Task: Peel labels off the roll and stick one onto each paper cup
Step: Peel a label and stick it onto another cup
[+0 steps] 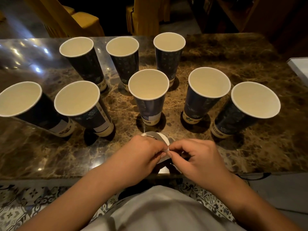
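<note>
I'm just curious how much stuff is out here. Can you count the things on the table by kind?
Paper cups: 8, all upright and empty
Label roll: 1, held between the left hand and right hand
White object at the table's right edge: 1, cut off by the frame
Total: 10

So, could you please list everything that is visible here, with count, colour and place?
Tall dark blue paper cups: eight, cream inside, upright on the table, three behind, five in front.
Brown marble table: one, under the cups.
White label roll: one, at the near edge, between the hands.
Yellow chairs: at least two, beyond the table.
White flat object: one, right edge.
Patterned floor tiles: below the table.
Left hand: holding the roll.
Right hand: pinching a label edge.
</note>
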Available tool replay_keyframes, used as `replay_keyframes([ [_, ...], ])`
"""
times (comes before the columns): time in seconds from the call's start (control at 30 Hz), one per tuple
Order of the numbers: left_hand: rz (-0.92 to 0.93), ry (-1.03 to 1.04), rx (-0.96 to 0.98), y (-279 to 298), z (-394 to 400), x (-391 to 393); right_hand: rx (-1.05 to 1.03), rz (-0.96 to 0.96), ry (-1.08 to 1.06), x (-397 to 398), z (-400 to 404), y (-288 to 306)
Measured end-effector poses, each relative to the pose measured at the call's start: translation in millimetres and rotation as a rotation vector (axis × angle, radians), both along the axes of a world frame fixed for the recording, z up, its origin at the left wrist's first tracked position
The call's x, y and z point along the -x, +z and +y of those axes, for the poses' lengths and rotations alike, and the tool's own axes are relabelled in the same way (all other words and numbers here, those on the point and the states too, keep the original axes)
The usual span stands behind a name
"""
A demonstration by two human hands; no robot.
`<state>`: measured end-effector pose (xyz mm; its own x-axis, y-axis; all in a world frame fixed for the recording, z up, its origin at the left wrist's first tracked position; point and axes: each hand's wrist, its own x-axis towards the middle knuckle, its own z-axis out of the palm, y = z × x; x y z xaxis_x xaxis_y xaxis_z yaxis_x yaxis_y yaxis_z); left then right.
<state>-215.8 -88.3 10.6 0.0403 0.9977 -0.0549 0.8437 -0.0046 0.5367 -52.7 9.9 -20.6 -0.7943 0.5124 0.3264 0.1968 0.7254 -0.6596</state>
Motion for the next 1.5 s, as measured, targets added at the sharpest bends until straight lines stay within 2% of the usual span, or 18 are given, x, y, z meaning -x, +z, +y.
replay_keyframes([
  [0.2, 0.028, -0.01, 0.023, -1.2, -2.3, -2.4, 0.059, -0.033, 0.01, -2.0, -2.2, 0.2],
  [0.53, -0.061, 0.116, 0.073, -2.9, -4.5, -3.7, 0.056, -0.017, -0.057, 1.5, -4.3, 0.6],
  [0.63, -0.181, 0.267, 0.108, -0.1, -6.4, -3.2, 0.187, 0.045, -0.111, 2.2, -2.2, 1.5],
  [0.8, -0.306, 0.446, 0.155, 0.5, -9.9, 1.5, 0.561, 0.111, -0.208, 0.9, 3.0, 0.8],
  [1.03, -0.314, 0.577, 0.167, 3.7, -12.4, 3.1, 0.829, 0.235, -0.351, -0.3, 10.2, 0.7],
  [1.1, -0.23, 0.605, 0.179, 9.1, -14.4, 0.5, 0.787, 0.232, -0.389, -2.5, 11.4, 0.5],
  [1.17, 0.105, 0.62, 0.096, 15.4, -16.3, 0.0, 0.644, 0.207, -0.416, -5.0, 10.2, 0.6],
  [1.2, 0.264, 0.621, 0.003, 20.1, -17.5, -0.4, 0.52, 0.184, -0.421, -6.1, 8.4, 1.3],
  [1.23, 0.338, 0.611, -0.096, 24.7, -17.9, -1.8, 0.359, 0.159, -0.414, -6.9, 6.1, 3.4],
  [1.27, 0.323, 0.582, -0.168, 29.1, -18.2, -5.3, 0.184, 0.145, -0.402, -7.2, 3.4, 6.1],
  [1.3, 0.237, 0.543, -0.192, 31.3, -17.8, -9.6, 0.025, 0.147, -0.382, -7.8, 0.7, 8.5],
  [1.33, 0.065, 0.521, -0.17, 31.8, -15.6, -15.2, -0.102, 0.151, -0.351, -8.7, -1.1, 9.5],
  [1.43, -0.643, 0.571, 0.11, 29.9, -1.7, -30.5, -0.385, 0.125, -0.238, -11.3, -4.1, 8.9],
  [1.5, -0.899, 0.634, 0.226, 27.8, 5.4, -32.0, -0.513, 0.106, -0.198, -12.5, -5.9, 8.4],
])
